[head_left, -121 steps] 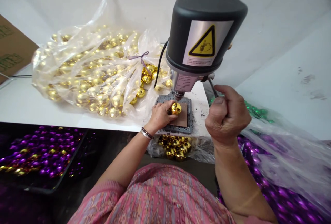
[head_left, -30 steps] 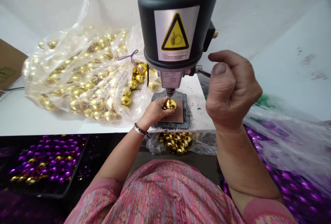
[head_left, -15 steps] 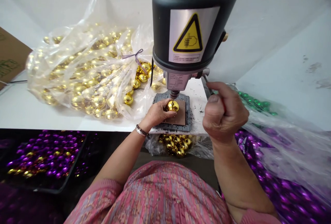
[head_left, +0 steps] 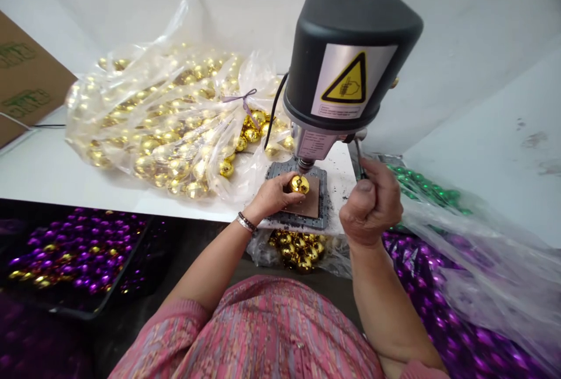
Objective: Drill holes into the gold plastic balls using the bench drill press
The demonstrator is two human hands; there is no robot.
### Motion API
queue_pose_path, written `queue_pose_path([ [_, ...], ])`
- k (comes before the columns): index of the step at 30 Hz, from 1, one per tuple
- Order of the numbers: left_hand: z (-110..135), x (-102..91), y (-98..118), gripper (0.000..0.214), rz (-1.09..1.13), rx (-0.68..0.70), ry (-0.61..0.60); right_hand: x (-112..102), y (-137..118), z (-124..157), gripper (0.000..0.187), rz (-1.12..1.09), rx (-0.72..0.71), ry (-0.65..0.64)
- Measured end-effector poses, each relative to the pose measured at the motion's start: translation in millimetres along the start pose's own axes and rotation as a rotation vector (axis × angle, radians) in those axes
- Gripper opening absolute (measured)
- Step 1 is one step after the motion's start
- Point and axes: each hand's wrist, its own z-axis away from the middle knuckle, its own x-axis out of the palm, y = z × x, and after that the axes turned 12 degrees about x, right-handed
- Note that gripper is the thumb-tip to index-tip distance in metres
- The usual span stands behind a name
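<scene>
A shiny gold ball (head_left: 300, 184) rests on a brown board (head_left: 310, 205) over the grey base plate (head_left: 322, 215) of a drill press (head_left: 307, 63). Thumb and fingers of my left hand (head_left: 275, 195) are closed round the ball's left side. Right above it is the drill chuck (head_left: 305, 165); I cannot tell whether the bit touches the ball. My right hand (head_left: 372, 204) is wrapped round the press's feed lever (head_left: 360, 157), to the right of the machine. Dark shavings lie scattered about the base plate.
A tied clear bag of gold balls (head_left: 162, 128) covers much of the white table (head_left: 39, 174). More gold balls (head_left: 300, 249) sit in plastic below the front edge. Purple balls (head_left: 83, 250) fill a crate at left; green balls (head_left: 432, 189) and bagged purple balls (head_left: 429, 297) lie at right.
The view has shifted, so the press sits lower and further right. My right hand has moved closer to the press with the lever. My left hand still holds the gold ball under the chuck.
</scene>
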Motion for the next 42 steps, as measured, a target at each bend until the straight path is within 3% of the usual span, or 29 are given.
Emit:
queue_pose_path([
  [6, 1, 2.1, 1, 0.044, -0.010, -0.038, 0.004, -2, 1, 3, 0.031, -0.033, 0.028, -0.039],
  [14, 13, -2.3, -2, 0.052, 0.083, -0.037, 0.044, -14, -42, -68, 0.039, -0.099, 0.285, -0.059],
  [20, 47, -31.2, 4, 0.068, 0.111, 0.033, -0.247, -10, -46, -72, 0.041, -0.082, 0.297, 0.017],
  [22, 49, -43.2, 1, 0.066, 0.062, 0.017, -0.195, -10, -45, -69, 0.042, -0.078, 0.285, 0.030],
  [27, 34, -78.5, -20, 0.038, -0.459, -0.162, 0.196, -12, -42, -66, 0.046, -0.032, 0.265, 0.020],
  [29, 28, -90.2, -29, 0.041, -0.667, -0.292, 0.195, -12, -40, -64, 0.048, -0.030, 0.261, 0.020],
  [31, 23, -97.5, -36, 0.044, -0.780, -0.393, 0.119, -11, -38, -62, 0.048, -0.035, 0.257, 0.021],
  [36, 21, -101.9, -43, 0.042, -0.886, -0.481, -0.015, -12, -34, -59, 0.049, -0.071, 0.273, 0.008],
  [39, 24, -102.9, -41, 0.042, -0.835, -0.440, 0.027, -13, -34, -57, 0.046, -0.084, 0.290, -0.030],
  [42, 30, -101.5, -36, 0.058, -0.530, -0.249, 0.162, -13, -35, -55, 0.045, -0.074, 0.281, -0.032],
])
